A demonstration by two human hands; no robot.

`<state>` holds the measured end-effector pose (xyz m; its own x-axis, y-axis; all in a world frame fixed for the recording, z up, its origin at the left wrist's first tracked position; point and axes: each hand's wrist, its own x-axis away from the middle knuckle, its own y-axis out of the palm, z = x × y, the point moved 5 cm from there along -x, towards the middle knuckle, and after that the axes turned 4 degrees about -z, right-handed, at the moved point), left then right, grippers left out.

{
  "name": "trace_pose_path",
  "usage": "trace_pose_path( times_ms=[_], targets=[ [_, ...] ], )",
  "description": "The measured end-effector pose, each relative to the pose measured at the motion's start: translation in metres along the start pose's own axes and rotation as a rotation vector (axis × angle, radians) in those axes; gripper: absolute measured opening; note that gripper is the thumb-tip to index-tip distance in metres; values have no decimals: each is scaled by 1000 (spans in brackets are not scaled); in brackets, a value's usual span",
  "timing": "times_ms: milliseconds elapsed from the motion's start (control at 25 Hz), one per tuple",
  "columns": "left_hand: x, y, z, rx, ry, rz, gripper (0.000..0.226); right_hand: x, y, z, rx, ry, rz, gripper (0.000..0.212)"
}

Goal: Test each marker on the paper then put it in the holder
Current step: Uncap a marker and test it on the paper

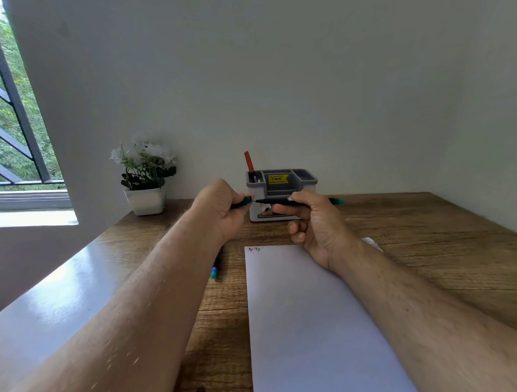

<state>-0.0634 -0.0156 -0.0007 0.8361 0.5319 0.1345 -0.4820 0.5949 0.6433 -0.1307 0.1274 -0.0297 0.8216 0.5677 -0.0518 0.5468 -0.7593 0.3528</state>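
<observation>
My right hand (317, 223) holds a black marker with a green end (281, 201) level in front of the holder, its bare tip pointing left. My left hand (219, 209) grips the marker's green cap (244, 200), a small gap away from the tip. The grey and white holder (306, 176) stands at the back of the table with a red marker (248, 161) upright in its left compartment. A white sheet of paper (314, 326) lies below my hands, with small coloured marks (255, 249) at its top left corner.
More markers (215, 269) lie on the wooden table (444, 262) left of the paper, partly hidden under my left forearm. A white pot of flowers (145, 182) stands at the back left near the wall. A window is at far left.
</observation>
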Motion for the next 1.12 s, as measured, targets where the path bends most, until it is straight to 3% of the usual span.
trace_pose_path(
  times_ms=[400,520,760,1120],
  targets=[
    [7,8,-11,-151,-28,-80,19,0,1,1,26,-10,-19,17],
    [4,5,-17,-206,-23,-54,25,-1,-1,-1,11,-51,-18,1],
    [-1,-4,-18,-194,42,50,28,-1,-3,0,-8,-56,-10,18],
    [0,-4,-18,-181,136,97,30,-1,-3,1,77,-64,63,20]
  ],
)
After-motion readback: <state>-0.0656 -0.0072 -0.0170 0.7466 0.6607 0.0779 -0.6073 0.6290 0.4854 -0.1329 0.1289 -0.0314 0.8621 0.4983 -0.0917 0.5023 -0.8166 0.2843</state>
